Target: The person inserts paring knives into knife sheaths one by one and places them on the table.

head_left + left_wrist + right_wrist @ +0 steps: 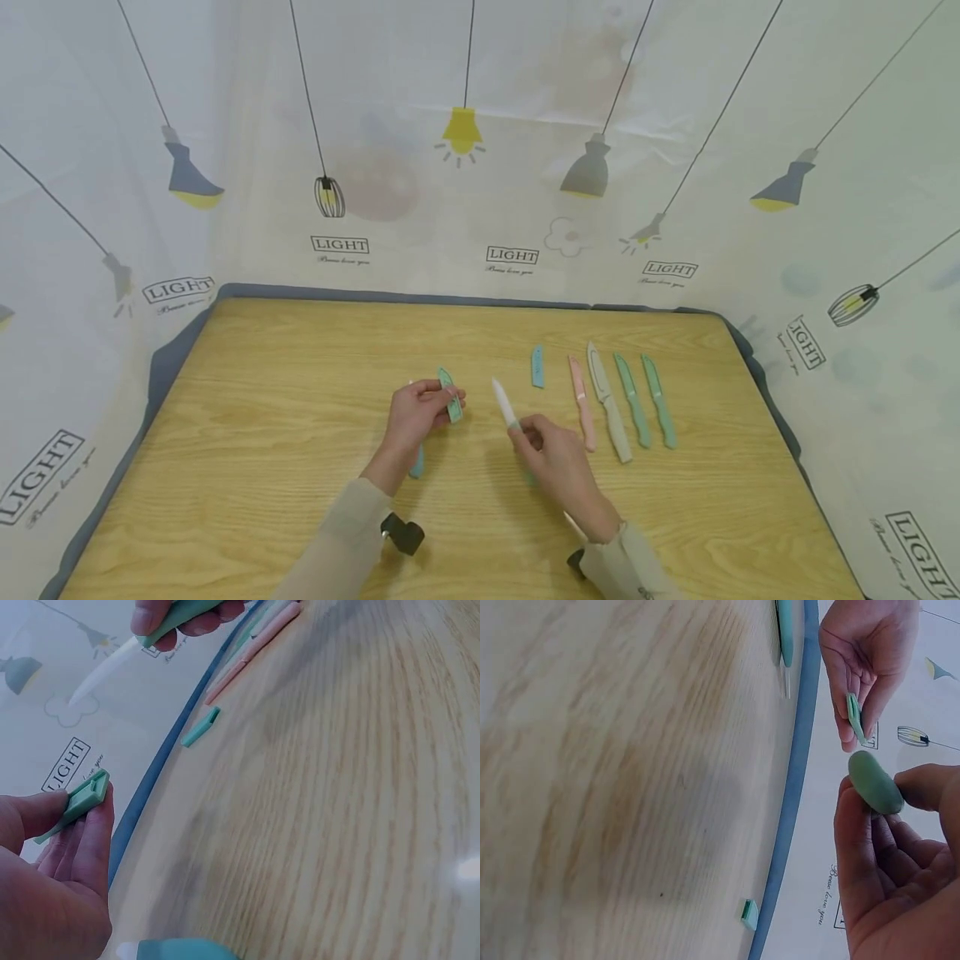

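In the head view my left hand [408, 421] pinches a small green blade sheath [454, 410] between thumb and fingers. The left wrist view shows the slot in the sheath [91, 795]. My right hand [561, 462] grips a paring knife by its green handle [875, 782], its bare white blade [504, 404] pointing up and away. Sheath and knife are apart, both held above the table. Under my left forearm lies a blue-handled knife [417, 465], largely hidden by the arm. A loose blue sheath [537, 367] rests farther back on the table.
Right of my right hand lie a pink knife [581, 400], a larger cream knife [611, 408] and two green knives [633, 400], side by side. The wooden table [285, 367] has a dark edge at the back, with a lamp-printed cloth [420, 275] behind it.
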Action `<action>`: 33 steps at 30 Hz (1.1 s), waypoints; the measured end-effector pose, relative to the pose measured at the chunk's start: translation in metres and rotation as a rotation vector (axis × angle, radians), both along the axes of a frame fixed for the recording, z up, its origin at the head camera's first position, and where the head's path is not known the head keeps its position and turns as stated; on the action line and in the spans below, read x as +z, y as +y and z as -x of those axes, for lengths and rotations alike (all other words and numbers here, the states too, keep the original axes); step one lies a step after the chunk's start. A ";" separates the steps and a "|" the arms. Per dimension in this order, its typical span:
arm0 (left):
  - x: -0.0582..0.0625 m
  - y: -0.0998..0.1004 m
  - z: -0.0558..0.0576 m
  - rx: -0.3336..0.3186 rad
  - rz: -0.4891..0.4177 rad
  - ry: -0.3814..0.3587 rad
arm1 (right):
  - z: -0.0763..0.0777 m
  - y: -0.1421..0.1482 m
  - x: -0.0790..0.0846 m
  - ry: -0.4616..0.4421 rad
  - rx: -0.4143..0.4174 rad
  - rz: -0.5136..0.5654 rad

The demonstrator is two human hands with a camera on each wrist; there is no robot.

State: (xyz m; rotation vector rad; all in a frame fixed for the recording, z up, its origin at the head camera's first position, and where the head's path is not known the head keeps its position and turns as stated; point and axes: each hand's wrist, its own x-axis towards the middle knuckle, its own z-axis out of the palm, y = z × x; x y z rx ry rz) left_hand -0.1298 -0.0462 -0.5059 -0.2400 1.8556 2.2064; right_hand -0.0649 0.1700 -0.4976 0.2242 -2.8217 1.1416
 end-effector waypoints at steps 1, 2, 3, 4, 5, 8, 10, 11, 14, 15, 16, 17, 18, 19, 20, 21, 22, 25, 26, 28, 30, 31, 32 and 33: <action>0.000 0.000 0.000 -0.001 -0.005 0.001 | 0.000 -0.001 0.000 -0.005 0.007 0.012; 0.001 0.000 0.001 -0.002 -0.012 -0.003 | -0.001 -0.001 0.000 -0.008 0.017 0.021; 0.001 0.000 0.001 -0.003 -0.018 -0.004 | -0.001 -0.002 0.000 -0.013 0.026 0.031; 0.002 0.001 0.001 -0.006 -0.021 -0.006 | -0.001 -0.003 0.000 -0.021 0.034 0.042; 0.003 0.001 0.001 -0.009 -0.024 -0.006 | -0.002 -0.003 0.000 -0.030 0.042 0.053; 0.004 0.002 0.002 -0.010 -0.028 -0.012 | -0.003 -0.004 0.000 -0.069 0.054 0.086; 0.005 0.002 0.002 -0.009 -0.027 -0.012 | -0.004 -0.005 0.001 -0.102 0.053 0.110; 0.006 0.002 0.003 -0.007 -0.028 -0.013 | -0.004 -0.006 0.001 -0.116 0.052 0.117; 0.006 0.002 0.003 -0.003 -0.022 -0.012 | -0.006 -0.007 0.002 -0.143 0.059 0.132; 0.006 0.002 0.004 -0.001 -0.021 -0.016 | -0.006 -0.008 0.002 -0.151 0.062 0.133; 0.006 0.002 0.004 0.001 -0.020 -0.016 | -0.006 -0.008 0.003 -0.159 0.068 0.137; 0.006 0.003 0.004 0.002 -0.018 -0.014 | -0.007 -0.009 0.003 -0.163 0.079 0.141; 0.007 0.003 0.005 0.005 -0.016 -0.012 | -0.007 -0.009 0.004 -0.169 0.092 0.146; 0.007 0.003 0.005 0.007 -0.015 -0.011 | -0.007 -0.010 0.004 -0.173 0.105 0.149; 0.007 0.003 0.005 0.008 -0.011 -0.004 | -0.007 -0.010 0.004 -0.175 0.118 0.153; 0.007 0.003 0.005 0.011 -0.012 -0.005 | -0.008 -0.010 0.004 -0.181 0.126 0.158; 0.008 0.004 0.005 0.015 -0.011 -0.001 | -0.008 -0.011 0.004 -0.182 0.135 0.161; 0.011 0.004 0.004 0.013 -0.007 0.009 | -0.008 -0.011 0.004 -0.175 0.154 0.160; 0.011 0.004 0.005 0.014 -0.006 0.013 | -0.008 -0.011 0.004 -0.170 0.157 0.159; 0.012 0.004 0.005 0.014 -0.008 0.017 | -0.008 -0.011 0.003 -0.160 0.169 0.158; 0.012 0.004 0.005 0.012 -0.018 0.019 | -0.008 -0.011 0.002 -0.151 0.174 0.151; 0.013 0.005 0.005 0.014 -0.025 0.016 | -0.008 -0.011 0.002 -0.149 0.173 0.146; 0.009 0.005 0.006 0.019 -0.032 0.018 | -0.007 -0.011 0.002 -0.147 0.173 0.142; 0.009 0.006 0.006 0.019 -0.038 0.017 | -0.007 -0.012 0.001 -0.147 0.172 0.139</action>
